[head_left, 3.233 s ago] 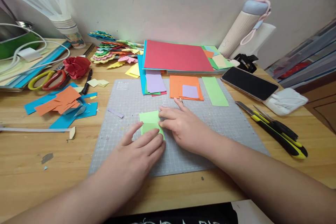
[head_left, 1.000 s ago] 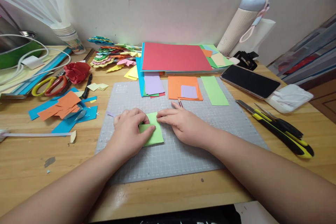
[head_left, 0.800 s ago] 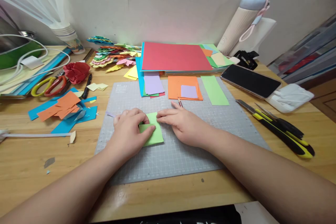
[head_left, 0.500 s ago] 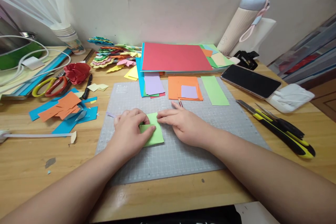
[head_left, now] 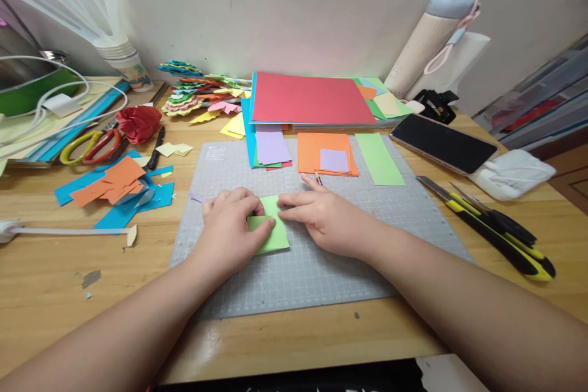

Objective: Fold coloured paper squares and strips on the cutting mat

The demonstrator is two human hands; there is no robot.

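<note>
A small light green paper (head_left: 275, 236) lies on the grey cutting mat (head_left: 321, 285), its near part folded over. My left hand (head_left: 232, 220) is closed on the paper's left side, thumb on top of the folded flap and fingers curled behind it. Beside the paper's right edge, my right hand (head_left: 321, 214) rests with fingers stretched out, fingertips at the edge. A pencil (head_left: 318, 178) shows partly just beyond the right hand; the rest of it is hidden. Orange paper squares (head_left: 307, 153) with a purple square (head_left: 334, 160) on top lie farther back.
A green strip (head_left: 380, 159), purple paper (head_left: 272, 145) and red sheet (head_left: 312, 100) lie at the back. On the right are a phone (head_left: 443, 142), a utility knife (head_left: 491, 229) and a cable-wrapped white case (head_left: 513, 174). Scissors (head_left: 94, 144) and orange scraps (head_left: 113, 184) lie left.
The whole view has shifted slightly, so everything appears a little farther right. Both hands keep nearly the same pose at the green paper.
</note>
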